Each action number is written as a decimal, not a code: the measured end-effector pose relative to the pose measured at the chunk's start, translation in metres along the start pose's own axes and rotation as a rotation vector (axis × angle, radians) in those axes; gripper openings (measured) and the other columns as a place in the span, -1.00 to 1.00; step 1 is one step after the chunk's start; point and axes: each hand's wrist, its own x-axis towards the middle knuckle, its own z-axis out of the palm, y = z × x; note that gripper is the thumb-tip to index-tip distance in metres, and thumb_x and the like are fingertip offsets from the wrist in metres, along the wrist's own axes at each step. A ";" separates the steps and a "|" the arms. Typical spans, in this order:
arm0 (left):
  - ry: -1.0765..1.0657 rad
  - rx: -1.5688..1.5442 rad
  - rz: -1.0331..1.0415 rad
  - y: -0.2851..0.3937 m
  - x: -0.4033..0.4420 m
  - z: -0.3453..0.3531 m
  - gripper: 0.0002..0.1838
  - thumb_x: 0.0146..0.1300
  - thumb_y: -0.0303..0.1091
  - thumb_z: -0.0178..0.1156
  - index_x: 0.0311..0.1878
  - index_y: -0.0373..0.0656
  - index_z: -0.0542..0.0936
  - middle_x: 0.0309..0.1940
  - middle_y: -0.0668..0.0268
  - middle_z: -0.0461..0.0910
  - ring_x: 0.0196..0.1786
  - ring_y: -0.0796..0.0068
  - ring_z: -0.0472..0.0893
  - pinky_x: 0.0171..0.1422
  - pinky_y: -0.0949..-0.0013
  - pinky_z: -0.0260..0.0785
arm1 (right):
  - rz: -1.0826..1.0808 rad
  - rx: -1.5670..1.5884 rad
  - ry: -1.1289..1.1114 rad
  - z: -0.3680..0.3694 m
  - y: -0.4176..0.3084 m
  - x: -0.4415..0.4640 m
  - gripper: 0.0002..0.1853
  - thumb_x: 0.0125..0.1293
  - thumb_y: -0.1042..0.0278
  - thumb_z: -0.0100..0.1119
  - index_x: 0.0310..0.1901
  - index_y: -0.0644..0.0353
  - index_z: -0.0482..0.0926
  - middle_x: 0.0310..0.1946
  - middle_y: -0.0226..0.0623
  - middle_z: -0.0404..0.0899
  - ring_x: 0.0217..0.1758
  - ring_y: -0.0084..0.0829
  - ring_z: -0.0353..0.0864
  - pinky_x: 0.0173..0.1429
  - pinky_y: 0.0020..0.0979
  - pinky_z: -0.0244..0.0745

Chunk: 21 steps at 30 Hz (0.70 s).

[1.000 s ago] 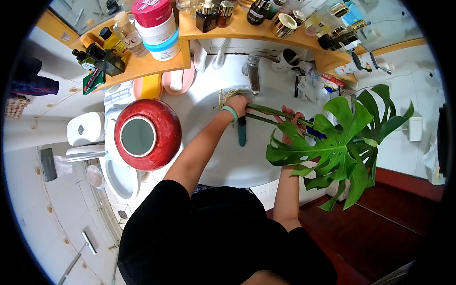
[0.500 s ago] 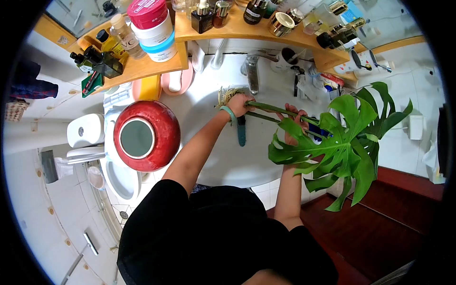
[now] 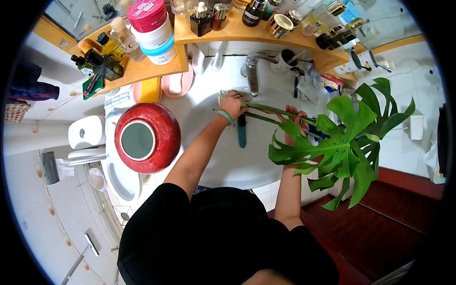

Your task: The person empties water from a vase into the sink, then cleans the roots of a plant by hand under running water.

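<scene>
A monstera plant (image 3: 349, 147) with broad split leaves lies across the sink (image 3: 223, 161), its long stems pointing left. My left hand (image 3: 232, 104), wearing a pale green bangle, is closed over the root end of the stems near the tap (image 3: 252, 78). Only a little of the pale roots shows past the fingers. Farther right, my right hand (image 3: 297, 124) grips the stems just below the leaves, which partly cover it. Below my left hand, a tool with a teal handle (image 3: 242, 133) lies in the sink; its upper end is hidden.
A round red pot (image 3: 164, 128) with its pale-rimmed round face towards me stands left of the sink. Above the basin runs a wooden shelf (image 3: 223, 35) crowded with bottles and jars. A dark cup (image 3: 286, 59) is behind the tap. Dark red wooden furniture (image 3: 380, 223) sits at lower right.
My left hand has shifted slightly left and now covers most of the root bundle that showed before. My right hand keeps its hold, and the leaves have swayed a little.
</scene>
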 end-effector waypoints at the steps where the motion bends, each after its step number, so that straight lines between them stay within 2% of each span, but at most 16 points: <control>1: -0.001 0.001 -0.001 -0.001 0.000 0.001 -0.62 0.09 0.00 0.15 -0.21 -0.11 0.60 -0.29 0.13 0.58 -0.19 0.14 0.54 -0.04 0.15 0.35 | 0.001 0.001 0.000 0.003 -0.002 -0.001 -0.85 0.22 0.40 0.12 -0.23 0.15 0.38 -0.07 -0.09 0.47 0.16 -0.15 0.37 0.18 0.13 0.31; 4: -0.044 0.062 -0.012 0.001 0.002 -0.001 -0.60 0.07 0.01 0.17 -0.21 -0.14 0.60 -0.32 0.12 0.58 -0.21 0.11 0.54 -0.02 0.15 0.33 | 0.014 -0.010 -0.029 0.010 -0.005 -0.004 -0.85 0.22 0.40 0.12 -0.23 0.17 0.37 -0.06 -0.09 0.45 0.16 -0.17 0.36 0.20 0.15 0.29; 6: -0.271 -0.084 -0.141 0.006 0.009 -0.005 -0.72 0.02 -0.10 0.24 -0.28 -0.08 0.60 -0.34 0.18 0.59 -0.21 0.17 0.56 -0.07 0.20 0.38 | 0.009 -0.015 -0.029 0.008 -0.004 -0.004 -0.84 0.22 0.40 0.12 -0.21 0.19 0.37 -0.05 -0.08 0.43 0.18 -0.19 0.34 0.22 0.15 0.27; 7: -0.271 -0.083 -0.140 0.011 0.010 -0.007 -0.72 0.02 -0.10 0.24 -0.28 -0.08 0.60 -0.34 0.18 0.59 -0.21 0.17 0.56 -0.07 0.20 0.38 | 0.008 -0.014 -0.029 0.006 -0.003 -0.004 -0.84 0.22 0.40 0.12 -0.21 0.19 0.37 -0.05 -0.08 0.43 0.18 -0.19 0.34 0.22 0.15 0.27; 9: -0.097 -0.394 -0.122 0.021 0.008 -0.009 -0.72 -0.01 -0.24 0.28 -0.21 -0.09 0.61 -0.32 0.16 0.60 -0.22 0.15 0.57 -0.12 0.22 0.42 | -0.006 -0.034 -0.024 0.003 -0.001 -0.003 -0.83 0.21 0.40 0.13 -0.20 0.17 0.38 -0.04 -0.10 0.44 0.18 -0.20 0.34 0.20 0.16 0.28; 10: -0.099 -0.393 -0.122 0.022 0.007 -0.008 -0.72 -0.01 -0.24 0.28 -0.21 -0.09 0.61 -0.32 0.16 0.60 -0.22 0.15 0.57 -0.12 0.22 0.42 | -0.005 -0.033 -0.023 0.001 0.000 -0.001 -0.83 0.21 0.40 0.13 -0.20 0.17 0.38 -0.04 -0.10 0.44 0.18 -0.20 0.34 0.20 0.16 0.28; 12: 0.084 -0.636 -0.091 0.023 0.006 -0.006 -0.67 -0.04 -0.34 0.29 -0.13 -0.10 0.59 -0.24 0.15 0.60 -0.17 0.15 0.57 -0.07 0.26 0.41 | -0.056 0.032 -0.013 -0.003 0.001 0.002 -0.82 0.20 0.42 0.15 -0.19 0.16 0.40 -0.05 -0.12 0.46 0.17 -0.21 0.36 0.19 0.16 0.29; 15: 0.100 -0.703 -0.106 0.025 0.001 -0.005 -0.64 -0.02 -0.33 0.28 -0.08 -0.09 0.58 -0.19 0.14 0.59 -0.11 0.15 0.56 -0.03 0.28 0.41 | -0.049 0.077 0.000 -0.006 -0.002 0.002 -0.83 0.20 0.42 0.15 -0.18 0.12 0.44 -0.04 -0.15 0.47 0.16 -0.22 0.38 0.18 0.19 0.28; 19: 0.192 -0.609 -0.128 0.026 -0.006 0.007 -0.65 0.00 -0.31 0.28 -0.09 -0.13 0.58 -0.16 0.15 0.59 -0.06 0.22 0.56 -0.01 0.29 0.41 | -0.022 0.227 -0.004 -0.016 0.002 0.002 -0.83 0.21 0.41 0.12 -0.15 0.09 0.48 -0.01 -0.14 0.47 0.16 -0.21 0.38 0.19 0.22 0.22; 21: 0.281 -0.332 -0.097 0.026 -0.010 0.014 -0.63 0.06 -0.33 0.19 -0.01 -0.12 0.53 -0.05 0.17 0.54 -0.01 0.21 0.53 0.03 0.28 0.39 | -0.064 0.207 0.035 -0.018 0.009 0.000 -0.82 0.22 0.38 0.10 -0.13 0.06 0.50 0.03 -0.14 0.44 0.19 -0.22 0.36 0.21 0.25 0.18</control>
